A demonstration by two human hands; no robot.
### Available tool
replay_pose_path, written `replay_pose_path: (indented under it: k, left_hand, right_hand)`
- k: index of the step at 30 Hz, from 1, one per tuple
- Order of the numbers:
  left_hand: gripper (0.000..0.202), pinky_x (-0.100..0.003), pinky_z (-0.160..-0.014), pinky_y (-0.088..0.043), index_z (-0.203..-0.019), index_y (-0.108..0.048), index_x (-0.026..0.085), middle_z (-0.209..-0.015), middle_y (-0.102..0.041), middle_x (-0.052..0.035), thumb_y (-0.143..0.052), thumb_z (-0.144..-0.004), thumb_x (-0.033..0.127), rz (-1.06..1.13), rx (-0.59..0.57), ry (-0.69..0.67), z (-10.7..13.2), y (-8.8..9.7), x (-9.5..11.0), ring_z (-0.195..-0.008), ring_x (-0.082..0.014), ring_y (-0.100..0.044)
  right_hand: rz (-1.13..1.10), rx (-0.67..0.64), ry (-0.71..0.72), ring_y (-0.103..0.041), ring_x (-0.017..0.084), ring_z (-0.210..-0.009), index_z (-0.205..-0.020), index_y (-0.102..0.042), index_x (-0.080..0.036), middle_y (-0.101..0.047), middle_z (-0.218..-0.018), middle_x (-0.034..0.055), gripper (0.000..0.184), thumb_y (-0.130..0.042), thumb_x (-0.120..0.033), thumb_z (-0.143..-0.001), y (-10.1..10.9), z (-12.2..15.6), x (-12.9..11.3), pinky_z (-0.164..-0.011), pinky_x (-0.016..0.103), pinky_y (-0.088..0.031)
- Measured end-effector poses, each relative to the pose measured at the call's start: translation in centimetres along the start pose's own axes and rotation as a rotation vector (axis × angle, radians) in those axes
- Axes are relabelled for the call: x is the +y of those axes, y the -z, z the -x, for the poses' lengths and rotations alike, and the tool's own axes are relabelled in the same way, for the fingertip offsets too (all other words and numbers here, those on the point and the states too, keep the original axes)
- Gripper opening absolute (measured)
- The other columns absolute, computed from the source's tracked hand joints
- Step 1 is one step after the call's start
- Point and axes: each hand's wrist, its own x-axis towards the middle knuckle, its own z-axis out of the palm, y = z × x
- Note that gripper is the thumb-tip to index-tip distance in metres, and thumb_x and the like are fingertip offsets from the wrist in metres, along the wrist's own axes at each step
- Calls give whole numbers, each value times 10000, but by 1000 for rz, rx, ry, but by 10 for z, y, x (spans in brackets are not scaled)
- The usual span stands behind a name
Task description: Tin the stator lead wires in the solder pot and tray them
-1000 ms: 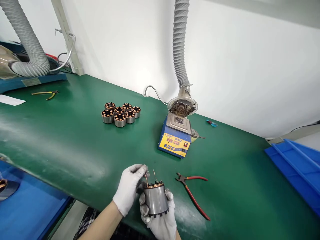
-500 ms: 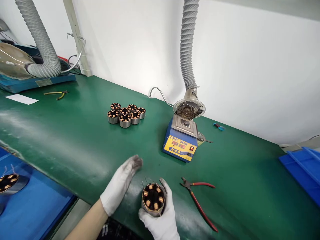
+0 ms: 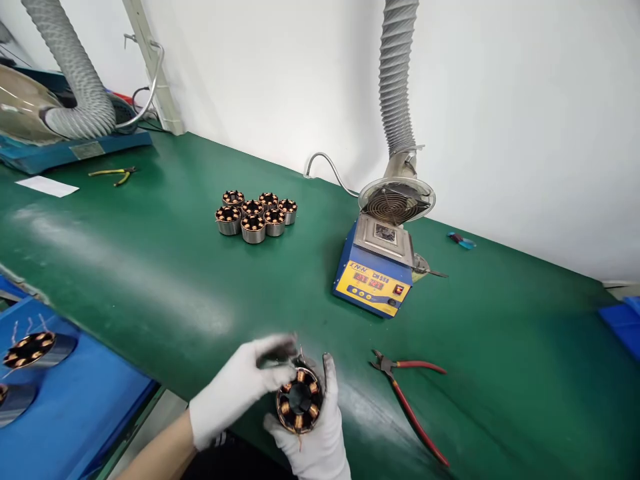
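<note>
My right hand [image 3: 316, 440], in a white glove, grips a round motor stator [image 3: 299, 401] with copper coils, its open end turned toward me, at the near edge of the green table [image 3: 150, 267]. My left hand [image 3: 240, 387], also gloved, reaches over the stator's top rim, its fingertips pinched on thin copper wire ends there. Red-handled cutters [image 3: 410, 400] lie on the table just right of my hands.
A cluster of several stators [image 3: 255, 217] stands mid-table. A blue and yellow solder pot [image 3: 376, 273] sits under a fume hose [image 3: 397, 100]. Yellow pliers [image 3: 113, 175] and a paper lie far left. A blue tray [image 3: 65, 400] with more stators is at lower left.
My left hand was open and off the stator half a second ago; it has come back and pinched the wires. The stator stays tilted toward me. The view shifted left.
</note>
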Motion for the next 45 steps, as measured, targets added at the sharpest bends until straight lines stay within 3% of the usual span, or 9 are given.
replay_pose_path:
  k: [5, 8, 11, 14, 24, 30, 35, 40, 45]
  left_hand:
    - [286, -240, -540, -321, -548, -574, 136, -517, -503, 30, -640, -692, 375, -198, -157, 75, -8, -7, 3, -544, -111, -435]
    - [304, -235, -562, -342, -562, -584, 139, -528, -505, 30, -670, -689, 401, -84, -66, 8, -16, -3, 8, -559, -106, -437]
    - [300, -244, -689, -412, -805, -658, 160, -727, -630, -10, -687, -679, 431, 53, 65, -114, -15, 3, 8, -724, -145, -545]
    - [475, -293, -766, -447, -999, -647, 158, -946, -673, -67, -763, -572, 329, -6, 21, 15, -8, 0, 7, -860, -210, -598]
    - [150, -302, -677, -478, -625, -634, 147, -636, -655, -31, -658, -555, 277, -134, 43, 59, -7, -19, 5, -678, -200, -612]
    - [462, -292, -706, -494, -906, -667, 173, -857, -705, -35, -737, -450, 181, -187, 54, 22, -5, -23, 5, -799, -220, -633]
    - [171, -289, -613, -487, -575, -627, 148, -564, -642, -20, -708, -494, 274, -13, 81, 60, -15, -27, 5, -587, -175, -601]
    - [384, -315, -800, -496, -749, -619, 163, -753, -704, -57, -719, -508, 444, 74, 368, -66, -20, -13, 14, -783, -210, -649]
    - [213, -317, -821, -521, -761, -711, 258, -909, -732, -35, -635, -657, 429, -466, 375, -139, 4, 27, -21, -904, -255, -656]
  right_hand:
    - [125, 18, 50, -581, 340, -1043, -1213, -456, -228, -624, -1116, 114, 774, -768, -407, -527, 3, -4, 11, -941, 474, -439]
    - [228, -29, 85, -573, 346, -1052, -1143, -512, -234, -620, -1124, 116, 666, -749, -426, -551, 7, -5, 12, -951, 501, -427]
    - [266, -35, 62, -553, 338, -1090, -1241, -428, -237, -586, -1188, 113, 751, -739, -432, -586, 8, -3, 6, -967, 498, -414]
    - [223, -38, 11, -577, 325, -1056, -1369, -226, -208, -596, -1165, 129, 953, -732, -436, -595, 5, -1, 0, -941, 470, -437]
    - [211, -28, -28, -628, 324, -950, -1395, -164, -161, -633, -1070, 137, 1031, -728, -436, -577, 3, -4, -13, -857, 435, -491]
    - [142, -3, 31, -601, 325, -1030, -1382, -220, -187, -613, -1142, 142, 992, -757, -372, -569, 4, -3, -6, -903, 449, -474]
    - [101, 27, 104, -535, 334, -1132, -1345, -311, -206, -555, -1245, 138, 955, -798, -340, -534, 6, -5, 10, -942, 439, -454]
    - [144, -57, 17, -594, 323, -1028, -1349, -235, -188, -597, -1155, 147, 1023, -791, -397, -517, 9, 1, 9, -933, 456, -444]
    - [-78, -59, -263, -602, 305, -978, -1119, -474, -261, -633, -1064, 103, 734, -814, -339, -474, 17, -3, 0, -943, 448, -426]
